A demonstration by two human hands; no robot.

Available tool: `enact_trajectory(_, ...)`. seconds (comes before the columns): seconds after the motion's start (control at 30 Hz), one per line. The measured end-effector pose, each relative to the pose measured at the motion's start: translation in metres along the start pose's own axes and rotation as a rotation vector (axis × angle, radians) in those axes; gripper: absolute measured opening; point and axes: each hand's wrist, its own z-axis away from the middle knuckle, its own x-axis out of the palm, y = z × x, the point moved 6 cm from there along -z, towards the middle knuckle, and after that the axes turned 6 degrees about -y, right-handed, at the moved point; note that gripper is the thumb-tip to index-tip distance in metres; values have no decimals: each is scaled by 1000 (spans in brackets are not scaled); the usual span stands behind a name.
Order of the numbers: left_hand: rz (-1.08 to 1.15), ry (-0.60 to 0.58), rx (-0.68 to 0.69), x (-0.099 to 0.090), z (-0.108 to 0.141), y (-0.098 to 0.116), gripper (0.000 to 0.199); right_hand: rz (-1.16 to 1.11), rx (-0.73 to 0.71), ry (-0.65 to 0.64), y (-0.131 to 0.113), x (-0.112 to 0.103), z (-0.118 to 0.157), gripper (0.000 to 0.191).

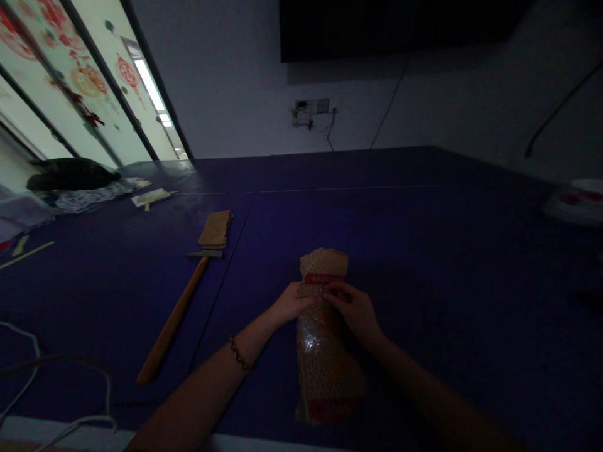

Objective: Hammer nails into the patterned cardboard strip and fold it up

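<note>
In front of me on the dark blue table lies a long brown cardboard piece (325, 370) with red printed bands and a shiny strip of clear tape across its middle. My left hand (293, 304) grips its left edge, thumb on top and fingers out of sight beneath. From the right, my right hand (354, 309) pinches at the cardboard's upper surface with thumb and forefinger together; whatever is between them is too small to make out. To the left rests a hammer (176, 314) with a wooden handle, its head beside a small stack of cardboard (216, 228).
A white cable (108, 395) curls over the lower left of the blue table (400, 232). Farther back on the left are a dark bag (75, 174) and a pale flat packet (151, 198). A plastic-wrapped item (577, 204) sits at the right edge. Wall sockets (313, 107) are behind.
</note>
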Motion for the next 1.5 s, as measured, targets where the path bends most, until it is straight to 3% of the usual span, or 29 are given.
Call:
enact_trajectory(0.43, -14, 26, -18, -2, 0, -3, 25, -29, -48, 16, -4, 0, 2, 13)
enact_trajectory(0.53, 15, 21, -20, -2, 0, -3, 27, -33, -107, 0, -4, 0, 3, 12)
enact_trajectory(0.73, 77, 60, -42, -3, 0, -4, 31, 44, -245, 85, -15, -6, 11, 13)
enact_trajectory(0.93, 24, 26, -40, -1, 1, -1, 28, 158, -242, 29, -12, 2, 6, 17)
enact_trajectory(1.07, -31, 12, -17, -1, 1, 2, 28, 102, -339, 7, -17, 3, 7, 12)
enact_trajectory(1.3, 2, 1, -9, 3, 1, 3, 26, 151, -417, 104, -23, -3, 16, 13)
enact_trajectory(1.43, 23, 71, 4, -1, -1, 2, 24, 182, -523, 63, -30, 0, 24, 12)
enact_trajectory(1.5, 61, 113, -3, -4, -1, 0, 25, 137, -484, 66, -27, 0, 25, 9)
